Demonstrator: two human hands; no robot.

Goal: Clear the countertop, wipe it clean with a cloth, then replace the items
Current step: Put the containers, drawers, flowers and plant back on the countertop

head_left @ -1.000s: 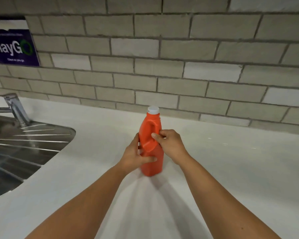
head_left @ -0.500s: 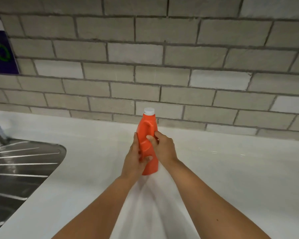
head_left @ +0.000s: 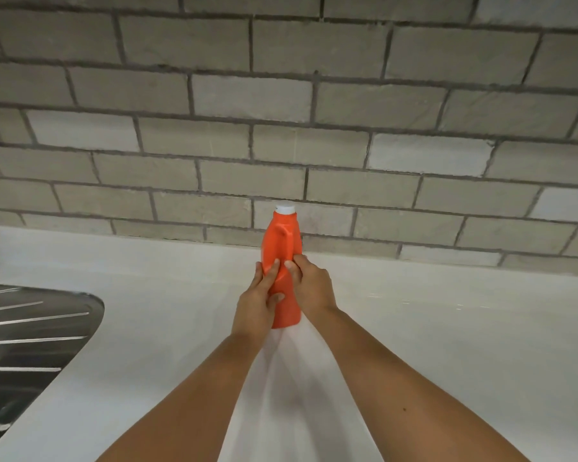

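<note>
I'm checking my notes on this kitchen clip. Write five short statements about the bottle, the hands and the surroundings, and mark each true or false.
1. The left hand and right hand both grip the orange plastic bottle. True.
2. The bottle has no cap. False: a white cap sits on its neck.
3. The bottle is upright. True.
4. The sink's drainboard lies right of the bottle. False: the ribbed stainless steel drainboard lies to its left.
5. A grey brick wall rises behind the white countertop. True.
</note>
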